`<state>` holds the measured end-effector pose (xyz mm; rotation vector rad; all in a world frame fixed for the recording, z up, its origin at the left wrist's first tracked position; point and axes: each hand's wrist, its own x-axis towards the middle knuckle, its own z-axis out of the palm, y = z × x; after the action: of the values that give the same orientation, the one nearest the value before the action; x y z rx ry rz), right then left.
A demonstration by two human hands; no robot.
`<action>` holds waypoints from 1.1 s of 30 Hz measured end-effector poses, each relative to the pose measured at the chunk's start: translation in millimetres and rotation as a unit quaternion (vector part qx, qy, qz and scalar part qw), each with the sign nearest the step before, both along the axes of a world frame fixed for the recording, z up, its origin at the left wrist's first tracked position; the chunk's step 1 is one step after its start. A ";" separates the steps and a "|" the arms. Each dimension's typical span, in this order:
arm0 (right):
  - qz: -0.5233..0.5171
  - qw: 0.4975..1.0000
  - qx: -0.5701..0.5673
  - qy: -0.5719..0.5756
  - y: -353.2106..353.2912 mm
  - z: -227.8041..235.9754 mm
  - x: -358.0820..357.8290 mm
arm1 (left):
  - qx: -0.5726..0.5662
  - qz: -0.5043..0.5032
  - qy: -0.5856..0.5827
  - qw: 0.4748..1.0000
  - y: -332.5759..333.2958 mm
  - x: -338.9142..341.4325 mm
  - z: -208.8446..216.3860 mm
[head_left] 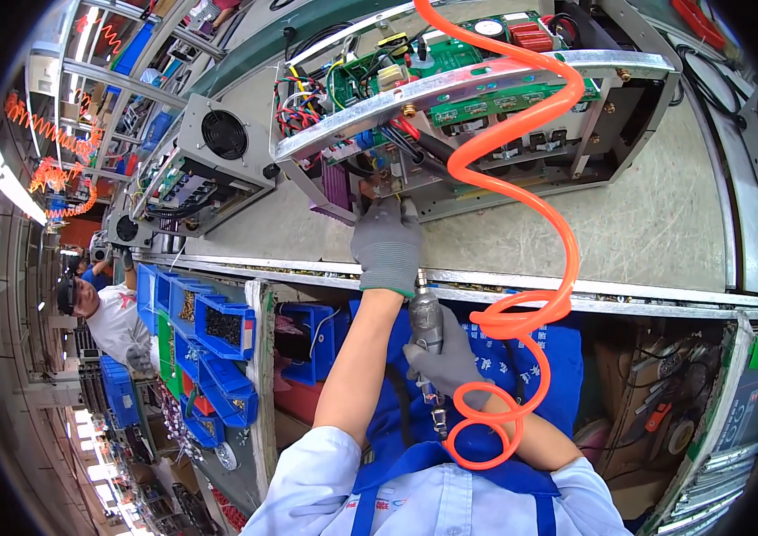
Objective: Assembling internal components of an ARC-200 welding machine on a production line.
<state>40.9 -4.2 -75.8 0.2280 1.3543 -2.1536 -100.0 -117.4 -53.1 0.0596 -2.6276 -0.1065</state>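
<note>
So the biggest thing here is the pale workbench [665, 205], one of it, running left to right across the far side. On it sits one open metal chassis [450, 87], and that's what the work is on. It lies on the far side of both hands: its near left corner is right at the left hand, while the right hand is well short of it, nearer the body. I count at least two green circuit boards in there, plus a mess of coloured wires at its left end.

Further left on the same bench are two grey units with a round black fan each, a closer one [234, 147] and a farther one [129, 228]. One orange coiled hose [571, 250] hangs across the front of the chassis and loops down beside the right hand.

Hands, two, both in grey gloves. The left hand [386, 246] reaches in with its fingertips mostly hidden, so I honestly can't tell how open it is or whether it's got anything. The right hand [452, 357] is wrapped around one metal power driver [427, 326], narrow end pointing far. Smallest bit: one purple finned block [336, 189], just left of the left hand.
</note>
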 end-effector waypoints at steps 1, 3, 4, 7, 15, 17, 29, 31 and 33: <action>-0.010 1.000 -0.025 0.006 -2.0 -2.0 -0.5 | 0.001 0.002 0.001 1.000 0.4 -0.2 0.8; -0.008 1.000 -0.022 0.008 -4.9 -8.3 1.2 | -0.020 0.000 -0.003 1.000 1.4 -0.1 0.7; -0.007 1.000 -0.021 0.009 -5.7 -9.8 1.7 | -0.018 0.002 -0.002 1.000 0.4 -0.6 -1.1; 0.006 1.000 -0.002 -0.004 -4.8 -0.3 -2.0 | -0.023 -0.012 0.011 1.000 -2.0 -1.8 -5.7; 0.017 0.999 0.034 -0.017 -4.3 20.7 -7.6 | -0.028 0.000 0.024 0.999 2.0 -1.9 -3.4; 0.014 0.999 0.040 -0.019 -5.2 22.4 -8.0 | -0.010 0.012 0.012 1.000 3.2 -2.2 -3.1; 0.080 0.996 -0.001 0.045 33.1 29.5 3.1 | 0.091 -0.127 -0.077 0.985 -2.0 75.5 32.1; 0.144 0.989 -0.026 0.008 62.6 43.9 -6.2 | -0.056 -0.232 -0.106 0.965 1.9 95.8 54.9; 0.233 0.965 -0.099 -0.062 84.3 55.7 -10.4 | -0.047 -0.300 -0.130 0.944 13.1 120.6 66.3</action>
<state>30.5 80.0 -20.2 -0.0350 0.9935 -1.8234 20.6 -104.3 13.2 -0.8146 -2.8159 -0.1908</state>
